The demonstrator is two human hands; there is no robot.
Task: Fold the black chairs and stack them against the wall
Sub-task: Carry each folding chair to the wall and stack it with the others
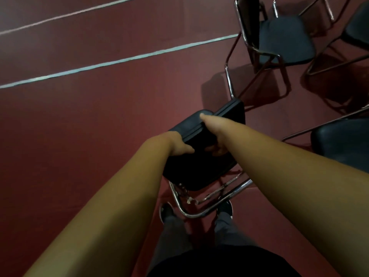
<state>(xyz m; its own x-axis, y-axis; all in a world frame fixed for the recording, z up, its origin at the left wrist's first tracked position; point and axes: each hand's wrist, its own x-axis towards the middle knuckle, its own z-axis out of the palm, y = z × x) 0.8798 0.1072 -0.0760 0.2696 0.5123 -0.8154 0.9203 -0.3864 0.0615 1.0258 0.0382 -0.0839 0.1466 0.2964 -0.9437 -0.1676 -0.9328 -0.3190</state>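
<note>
A folded black chair [197, 172] with a chrome tube frame hangs in front of me above the red floor, its padded seat and backrest pressed together. My left hand [179, 145] grips the left edge of the black padding, thumb on the near face. My right hand [214, 134] grips the same padding from the right, thumb along its top edge and fingers curled underneath. The chrome loop of the frame hangs low between my two shoes.
Three unfolded black chairs stand to the right: one [283, 40] at the top, another [357, 30] at the top right edge, a third [343, 138] at the right edge. White lines [119, 60] cross the red floor on the left.
</note>
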